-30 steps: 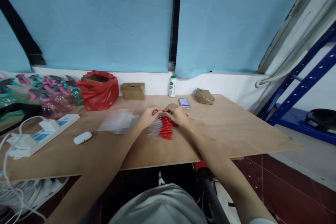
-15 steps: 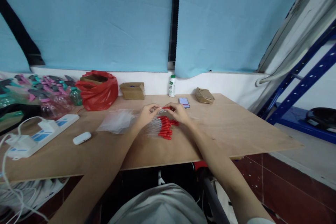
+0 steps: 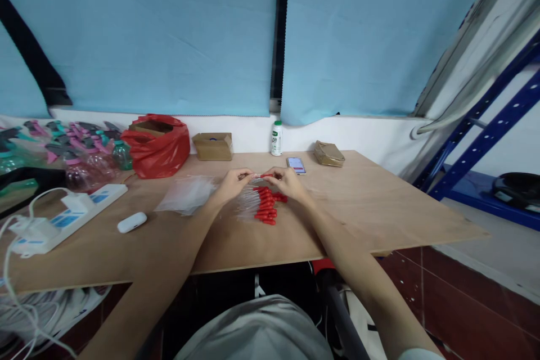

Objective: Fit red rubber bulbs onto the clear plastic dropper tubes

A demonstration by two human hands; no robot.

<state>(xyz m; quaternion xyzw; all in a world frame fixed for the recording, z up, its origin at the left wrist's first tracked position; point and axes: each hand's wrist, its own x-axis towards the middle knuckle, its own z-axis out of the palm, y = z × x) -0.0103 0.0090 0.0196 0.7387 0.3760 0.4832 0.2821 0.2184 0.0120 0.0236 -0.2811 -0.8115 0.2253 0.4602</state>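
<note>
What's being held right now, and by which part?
A red-ended piece: right grip on its red end; left grip seems to pinch its pale end.

2 arms reach forward; left hand and right hand apparently pinch.

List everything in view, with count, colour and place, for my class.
sticks: many, red and clear, piled centrally
held stick: one, red, beyond pile
plastic sheets: several, clear, left of pile
small case: one, white, front left
power strip: one, white, left
plugs: two, white, in strip
spray bottles: many, pink and green, far left
bag: one, red, back left
box: one, brown, right of bag
bottle: one, white, back middle
phone: one, pale screen, between bottle and package
package: one, brown, back right
table: one, brown, centre
curtains: several, blue, behind table
shelf: one, blue, right
floor tiles: several, dark red, lower right
left hand: one, bare, at stick's left
right hand: one, bare, at red end
</note>
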